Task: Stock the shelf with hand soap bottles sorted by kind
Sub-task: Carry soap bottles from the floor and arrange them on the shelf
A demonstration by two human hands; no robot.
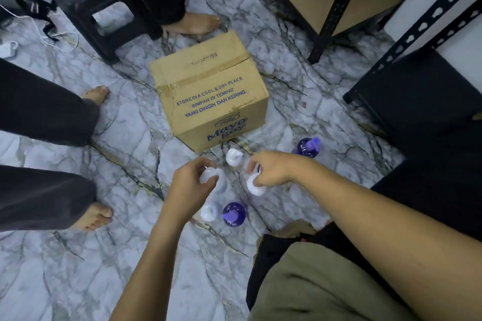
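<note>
Marble floor [78, 281]: left hand [189, 187], right hand [271, 169] grip upright white bottles [257, 186].

You are in what looks like a room of a home used as a makeshift stockroom, not a proper shop. The floor [125, 122] is grey marble-patterned sheet, and the people around you stand on it barefoot [193, 24]. Beyond your hands sits a taped cardboard carton [208, 91] printed with storage instructions in English and Indonesian. Further out to the right of your right hand [271, 168] rises a black slotted-angle metal rack [336, 5] with a board shelf. Beyond your left hand [190, 185], a black plastic stool [96, 8] stands, with loose white cables [52, 36] beside it.
</note>
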